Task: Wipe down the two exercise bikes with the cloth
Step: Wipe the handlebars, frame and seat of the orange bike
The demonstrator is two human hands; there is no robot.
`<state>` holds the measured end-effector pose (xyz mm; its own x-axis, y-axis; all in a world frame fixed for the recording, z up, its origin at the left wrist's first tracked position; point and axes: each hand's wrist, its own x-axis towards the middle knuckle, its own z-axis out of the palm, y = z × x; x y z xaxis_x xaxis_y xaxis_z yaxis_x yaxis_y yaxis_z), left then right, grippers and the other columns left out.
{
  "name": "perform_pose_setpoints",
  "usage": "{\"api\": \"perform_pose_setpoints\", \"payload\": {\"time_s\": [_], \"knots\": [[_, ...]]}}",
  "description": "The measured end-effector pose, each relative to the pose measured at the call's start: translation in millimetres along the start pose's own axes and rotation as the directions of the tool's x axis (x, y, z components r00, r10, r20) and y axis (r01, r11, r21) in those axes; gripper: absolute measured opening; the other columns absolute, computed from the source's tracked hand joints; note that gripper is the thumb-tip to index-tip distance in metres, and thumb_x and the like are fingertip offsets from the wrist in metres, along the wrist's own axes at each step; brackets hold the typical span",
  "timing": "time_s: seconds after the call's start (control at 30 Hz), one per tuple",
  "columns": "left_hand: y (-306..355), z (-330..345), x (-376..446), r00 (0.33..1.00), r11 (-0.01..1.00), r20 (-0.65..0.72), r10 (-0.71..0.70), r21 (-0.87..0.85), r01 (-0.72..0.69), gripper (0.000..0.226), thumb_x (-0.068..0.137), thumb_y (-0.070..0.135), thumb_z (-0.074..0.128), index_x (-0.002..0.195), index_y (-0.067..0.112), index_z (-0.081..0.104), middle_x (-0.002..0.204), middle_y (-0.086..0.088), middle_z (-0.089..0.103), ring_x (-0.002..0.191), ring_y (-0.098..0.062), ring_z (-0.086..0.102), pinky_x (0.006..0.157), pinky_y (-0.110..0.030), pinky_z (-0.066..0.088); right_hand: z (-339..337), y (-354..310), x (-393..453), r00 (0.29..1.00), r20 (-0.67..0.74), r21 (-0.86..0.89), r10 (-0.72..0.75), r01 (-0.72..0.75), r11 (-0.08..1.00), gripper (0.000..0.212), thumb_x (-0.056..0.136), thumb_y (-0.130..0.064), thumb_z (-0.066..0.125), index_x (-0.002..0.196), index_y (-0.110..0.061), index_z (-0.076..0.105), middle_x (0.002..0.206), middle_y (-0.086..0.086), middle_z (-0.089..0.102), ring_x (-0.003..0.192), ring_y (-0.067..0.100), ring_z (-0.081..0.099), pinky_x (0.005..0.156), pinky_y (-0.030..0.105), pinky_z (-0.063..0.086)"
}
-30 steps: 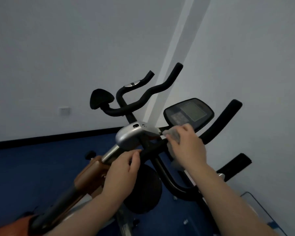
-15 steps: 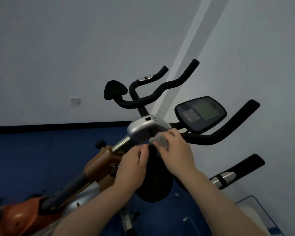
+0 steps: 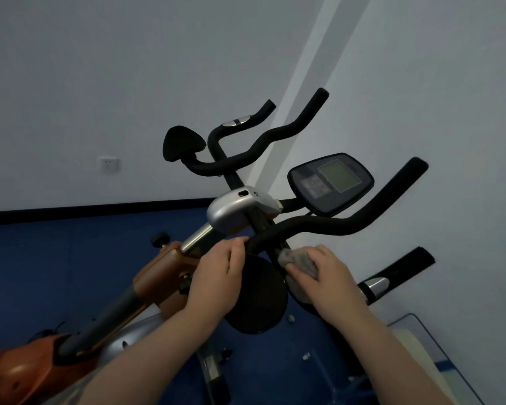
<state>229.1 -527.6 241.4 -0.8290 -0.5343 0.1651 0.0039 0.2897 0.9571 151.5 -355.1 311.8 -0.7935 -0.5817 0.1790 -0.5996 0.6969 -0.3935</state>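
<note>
Head view: my right hand [image 3: 330, 273] bunches the cloth [image 3: 297, 258] against the near bike's handlebar [image 3: 319, 226]; my left hand [image 3: 219, 273] grips the bar. I judge much wiping remains.

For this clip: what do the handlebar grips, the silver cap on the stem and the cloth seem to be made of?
Handlebar grips: matte black, slightly soft-looking, no glare; probably foam or rubber sleeving.
Silver cap: smooth moulded shell with a satin sheen; likely painted plastic, possibly metal.
Cloth: grey, crumpled and dull under the right hand; a soft woven or microfibre rag, exact fabric unclear.
</note>
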Motion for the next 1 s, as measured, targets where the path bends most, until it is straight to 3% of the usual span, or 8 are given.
{"api": "perform_pose_setpoints", "payload": {"time_s": [0.1,0.2,0.4,0.53,0.7,0.8,0.9,1.0], "knots": [[1.8,-0.5,-0.6,1.000,1.000,-0.009,-0.006,0.012,0.006,0.031,0.101,0.045,0.026,0.106,0.045,0.057,0.101,0.016,0.063,0.095,0.011,0.053,0.077,-0.016,0.042,-7.4,2.5,-26.2,0.999,0.017,-0.110,-0.030,0.032,0.993,0.014,0.091,-0.039,0.062,0.093,-0.026,0.063,0.090,-0.014,0.047,0.075,0.002,0.053,0.064,0.022,0.041],[3.1,-0.8,-1.5,1.000,1.000,-0.018,-0.011,0.012,0.011,0.035,0.097,0.049,0.024,0.105,0.045,0.058,0.095,0.014,0.064,0.088,0.008,0.055,0.074,-0.021,0.046,-10.2,-3.3,-37.9,0.998,-0.001,-0.181,-0.064,0.062,0.982,0.014,0.091,-0.040,0.061,0.102,-0.032,0.063,0.095,-0.016,0.047,0.076,0.004,0.054,0.063,0.025,0.047],[7.2,0.3,-3.4,0.996,0.995,-0.067,-0.056,0.083,0.061,0.039,0.101,0.045,0.025,0.107,0.041,0.063,0.088,0.011,0.065,0.081,0.001,0.059,0.068,-0.028,0.049,-10.6,-0.9,-37.4,0.983,-0.157,0.191,0.097,-0.066,0.979,0.010,0.088,-0.037,0.066,0.096,-0.032,0.065,0.093,-0.017,0.054,0.088,-0.012,0.052,0.067,0.003,0.038],[9.7,6.0,-7.7,0.992,0.994,-0.104,-0.073,0.080,0.081,0.041,0.103,0.034,0.026,0.110,0.030,0.066,0.087,0.007,0.067,0.082,-0.005,0.061,0.071,-0.028,0.047,-24.2,-19.3,-5.2,0.968,-0.245,0.279,0.052,0.019,0.960,0.008,0.088,-0.035,0.067,0.091,-0.036,0.060,0.094,-0.015,0.052,0.088,-0.015,0.049,0.069,-0.001,0.035],[10.6,14.6,-28.1,0.943,0.972,-0.234,-0.235,-0.078,0.223,0.061,0.095,0.061,0.026,0.084,0.014,0.063,0.072,-0.011,0.065,0.065,-0.015,0.062,0.064,-0.035,0.047,-29.2,-36.0,0.9,0.985,-0.168,0.375,0.049,0.018,0.927,0.012,0.090,-0.042,0.061,0.099,-0.033,0.061,0.100,-0.013,0.050,0.089,-0.011,0.050,0.067,0.004,0.038],[8.9,11.7,-46.4,0.937,0.959,-0.205,-0.283,-0.060,0.277,0.045,0.100,0.049,0.031,0.094,0.016,0.061,0.079,-0.009,0.066,0.074,-0.016,0.064,0.077,-0.045,0.052,-19.1,-36.6,-27.5,0.993,-0.093,0.521,0.072,-0.013,0.853,0.002,0.093,-0.042,0.058,0.092,-0.040,0.060,0.101,-0.011,0.054,0.091,-0.008,0.054,0.076,0.006,0.042],[13.1,7.0,-82.7,0.937,0.943,-0.133,-0.324,-0.128,0.308,0.034,0.102,0.044,0.035,0.110,0.025,0.062,0.099,-0.005,0.067,0.095,-0.015,0.064,0.096,-0.044,0.049,-10.1,-35.9,-55.7,0.991,0.048,0.718,0.122,-0.119,0.686,0.015,0.097,-0.038,0.054,0.101,-0.033,0.067,0.109,-0.002,0.064,0.101,0.008,0.062,0.091,0.032,0.052],[33.3,-3.4,-123.3,0.962,0.972,-0.204,-0.184,-0.183,0.148,0.031,0.098,0.047,0.040,0.121,0.037,0.058,0.117,0.017,0.062,0.113,0.003,0.056,0.101,-0.020,0.043,-9.4,-45.7,-77.4,0.985,0.127,0.838,0.113,-0.167,0.519,0.021,0.099,-0.032,0.052,0.097,-0.032,0.072,0.102,-0.003,0.071,0.097,0.011,0.067,0.080,0.027,0.055]]}}
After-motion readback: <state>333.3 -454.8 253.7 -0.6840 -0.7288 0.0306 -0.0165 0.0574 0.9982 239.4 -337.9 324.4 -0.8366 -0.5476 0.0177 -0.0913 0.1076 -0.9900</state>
